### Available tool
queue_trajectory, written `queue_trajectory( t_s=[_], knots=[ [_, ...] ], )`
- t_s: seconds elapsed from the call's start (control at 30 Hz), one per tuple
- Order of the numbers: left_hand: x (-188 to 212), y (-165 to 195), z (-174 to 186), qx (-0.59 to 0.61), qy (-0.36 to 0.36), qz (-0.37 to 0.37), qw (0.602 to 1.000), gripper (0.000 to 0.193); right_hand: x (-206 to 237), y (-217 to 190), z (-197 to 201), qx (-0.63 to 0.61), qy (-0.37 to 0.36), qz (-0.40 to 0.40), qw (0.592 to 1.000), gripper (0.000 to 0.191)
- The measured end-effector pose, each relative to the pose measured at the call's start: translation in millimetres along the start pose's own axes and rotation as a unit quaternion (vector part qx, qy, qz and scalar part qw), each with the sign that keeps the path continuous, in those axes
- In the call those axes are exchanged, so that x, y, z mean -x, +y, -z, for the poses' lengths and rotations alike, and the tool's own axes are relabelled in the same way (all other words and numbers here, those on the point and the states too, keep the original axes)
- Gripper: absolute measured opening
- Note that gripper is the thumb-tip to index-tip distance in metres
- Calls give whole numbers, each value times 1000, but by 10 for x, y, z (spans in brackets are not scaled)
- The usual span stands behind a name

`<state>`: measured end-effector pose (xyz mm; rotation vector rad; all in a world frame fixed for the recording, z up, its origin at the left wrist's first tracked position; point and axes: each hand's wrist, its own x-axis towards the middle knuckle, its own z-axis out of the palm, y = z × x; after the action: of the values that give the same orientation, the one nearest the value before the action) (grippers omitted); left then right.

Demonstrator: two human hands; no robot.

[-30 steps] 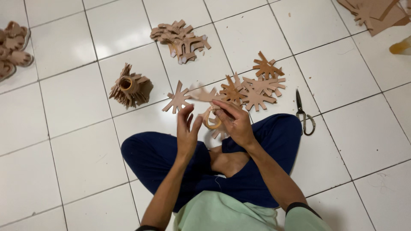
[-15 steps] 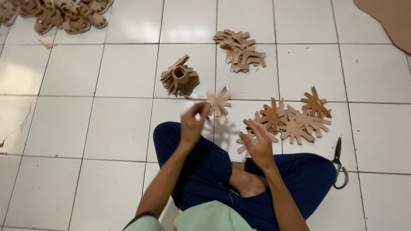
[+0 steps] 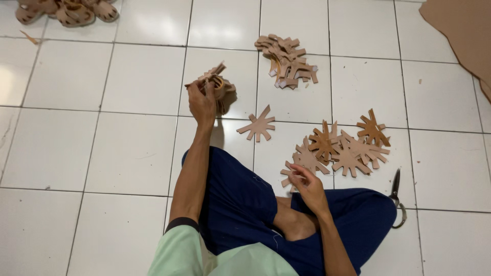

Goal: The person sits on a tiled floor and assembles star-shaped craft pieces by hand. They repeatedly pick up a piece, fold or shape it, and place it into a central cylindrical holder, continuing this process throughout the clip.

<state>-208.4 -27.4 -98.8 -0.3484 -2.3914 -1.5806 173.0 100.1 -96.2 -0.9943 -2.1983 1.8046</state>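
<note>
I sit cross-legged on a white tiled floor. My left hand (image 3: 202,104) reaches forward and grips a piece at the small pile of folded brown leather pieces (image 3: 221,87). My right hand (image 3: 307,185) rests low by my knee, its fingers on a flat star-shaped leather cutout at the near edge of a heap of star cutouts (image 3: 342,148). A single star cutout (image 3: 259,124) lies flat on the floor between my two hands.
Another pile of cut leather strips (image 3: 288,61) lies further ahead. Black scissors (image 3: 397,197) lie by my right knee. More folded leather pieces (image 3: 66,11) sit at the top left, and a large brown leather sheet (image 3: 460,36) at the top right.
My left hand has stretched forward from in front of my chest to the folded pile. The star cutout I held now lies on the floor. My right hand dropped to the star heap.
</note>
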Motion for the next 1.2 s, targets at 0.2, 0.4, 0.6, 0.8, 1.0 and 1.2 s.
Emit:
queue_trajectory(
  t_s=[0.2, 0.4, 0.6, 0.8, 1.0, 1.2],
  knots=[
    [167, -11, -5, -260, -17, -176, 949, 31, -173, 124, -62, -24, -39, -39, 998, 48],
    [149, -16, -28, -280, -38, -213, 935, 35, -210, 263, -125, -62, -62, -22, 996, 45],
    [152, 192, -423, -166, -179, -227, 943, 22, -401, 437, -85, -143, -14, -31, 989, 29],
    [232, 507, -1481, -86, -258, -207, 940, 26, -574, 558, -190, -180, 25, -58, 982, 20],
    [-149, 661, -2287, -195, -316, -125, 920, 33, -589, 634, -272, -167, -6, -101, 981, 26],
    [-491, 618, -2587, -399, -317, -370, 777, 33, -643, 650, -330, -165, -31, -69, 983, 33]
  ],
)
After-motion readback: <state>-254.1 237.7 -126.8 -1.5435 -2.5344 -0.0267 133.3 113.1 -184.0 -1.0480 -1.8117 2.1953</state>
